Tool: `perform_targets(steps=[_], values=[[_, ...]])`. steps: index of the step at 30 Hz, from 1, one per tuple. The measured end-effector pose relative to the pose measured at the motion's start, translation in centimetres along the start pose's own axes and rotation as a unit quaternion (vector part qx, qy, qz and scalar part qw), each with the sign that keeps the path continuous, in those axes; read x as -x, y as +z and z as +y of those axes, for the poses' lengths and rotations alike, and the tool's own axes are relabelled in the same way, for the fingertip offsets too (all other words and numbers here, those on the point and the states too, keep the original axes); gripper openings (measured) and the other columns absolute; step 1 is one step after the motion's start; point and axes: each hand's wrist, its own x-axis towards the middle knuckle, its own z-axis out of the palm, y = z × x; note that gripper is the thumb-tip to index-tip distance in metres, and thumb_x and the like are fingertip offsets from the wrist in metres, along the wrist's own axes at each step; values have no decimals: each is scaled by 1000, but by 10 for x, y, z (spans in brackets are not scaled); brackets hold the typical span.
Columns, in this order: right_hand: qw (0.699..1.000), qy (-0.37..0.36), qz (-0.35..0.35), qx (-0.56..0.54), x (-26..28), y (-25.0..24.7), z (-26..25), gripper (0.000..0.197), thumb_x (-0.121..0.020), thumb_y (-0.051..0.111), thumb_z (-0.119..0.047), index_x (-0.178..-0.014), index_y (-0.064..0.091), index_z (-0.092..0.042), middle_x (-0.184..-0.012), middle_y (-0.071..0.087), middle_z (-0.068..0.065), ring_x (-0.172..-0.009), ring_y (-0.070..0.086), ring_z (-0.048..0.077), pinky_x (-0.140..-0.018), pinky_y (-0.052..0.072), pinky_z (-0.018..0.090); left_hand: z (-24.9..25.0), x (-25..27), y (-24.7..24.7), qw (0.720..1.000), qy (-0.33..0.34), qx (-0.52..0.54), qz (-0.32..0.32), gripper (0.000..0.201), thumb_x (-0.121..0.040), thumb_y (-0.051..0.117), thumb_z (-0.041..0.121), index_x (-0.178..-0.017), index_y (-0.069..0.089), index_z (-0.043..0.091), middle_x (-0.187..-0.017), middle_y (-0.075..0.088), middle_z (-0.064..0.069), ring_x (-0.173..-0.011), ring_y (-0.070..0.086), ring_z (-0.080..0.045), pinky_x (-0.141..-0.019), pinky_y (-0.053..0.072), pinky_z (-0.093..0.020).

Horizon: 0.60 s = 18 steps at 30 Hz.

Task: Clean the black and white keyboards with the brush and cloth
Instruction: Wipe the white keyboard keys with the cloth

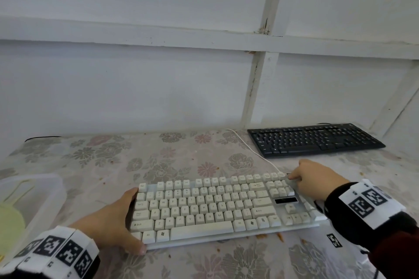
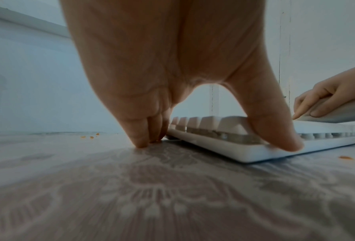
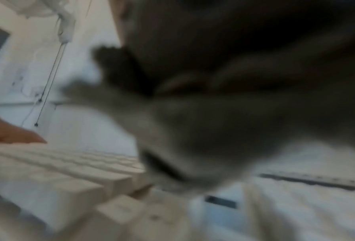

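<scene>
The white keyboard (image 1: pixel 210 208) carries the only print that can be read, in the head view: faint grey legends such as Esc at its far left corner, letters including Q, W, E, R, T, A, S, D, F, Z, X, C, V, B, N and M, the words Shift, Alt and Caps Lock, and Windows logos on 2 keys beside the space bar. The black keyboard (image 1: pixel 315 139) has white key markings too small to make out. The white wristbands (image 1: pixel 371 204) and a tag on the tabletop (image 1: pixel 334 240) bear black square code patterns, with no words.
</scene>
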Motion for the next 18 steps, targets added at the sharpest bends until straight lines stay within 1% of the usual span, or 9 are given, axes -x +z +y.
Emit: perform_targets(steps=[2,3,4,5,7,11,14,16,18], values=[[1000,-17,18,-4,-2,-1,-2,25,-96,48,-31,-99,72,-21,-94,36,-9,-83,47,12,-76,35,19,0,0,0,1000,-3,-5,1,135,-44,89,40,-146,1,31,-129,44,18,-116,47,-4,-97,39,-20],[999,-39,20,-22,-2,0,-5,27,-97,48,-31,-108,70,-21,-98,36,-8,-85,45,11,-79,33,19,-1,0,-1,1000,-3,-4,0,135,-44,89,40,-146,1,31,-129,44,19,-115,48,-3,-97,40,-20],[997,-67,19,-42,-2,2,-9,29,-97,46,-29,-115,68,-23,-98,38,-7,-85,44,10,-77,33,17,-2,-1,-1,1000,-1,-1,-2,135,-44,89,40,-146,1,32,-128,44,20,-114,49,-2,-96,41,-20],[994,-91,15,-55,0,4,-15,30,-98,45,-27,-119,65,-24,-97,41,-5,-85,45,10,-71,32,14,-2,-1,-1,1000,2,-1,-3,135,-43,89,40,-146,1,33,-128,45,21,-114,49,-1,-95,42,-19],[992,-115,12,-55,4,11,-22,32,-99,42,-26,-123,62,-25,-98,44,-1,-84,47,11,-62,32,11,-2,-1,-1,1000,4,0,-5,134,-44,89,40,-145,2,34,-126,45,23,-112,50,1,-95,44,-19],[994,-96,10,-46,5,14,-11,30,-97,44,-29,-119,64,-27,-93,42,-1,-79,48,13,-62,34,15,-4,-2,-1,1000,2,1,-3,137,-41,90,43,-145,2,35,-128,46,21,-114,50,-2,-100,44,-24],[997,-73,20,-33,3,11,-1,29,-97,45,-29,-115,66,-23,-83,36,-6,-69,42,6,-59,31,14,-5,-3,0,1000,0,2,-3,139,-40,91,44,-146,2,33,-130,45,19,-117,49,-4,-102,41,-26],[998,-61,20,-18,0,9,-3,26,-97,45,-34,-102,69,-25,-78,33,-9,-64,38,3,-56,29,12,-6,-4,0,1000,3,7,-2,138,-40,91,41,-146,3,32,-130,44,19,-117,48,-4,-102,41,-25],[998,-57,29,0,-1,8,-8,28,-97,45,-33,-82,66,-22,-76,30,-8,-62,39,6,-55,28,12,-7,-4,0,1000,3,6,-1,138,-40,91,42,-146,3,32,-130,44,20,-117,48,-3,-102,40,-24]])
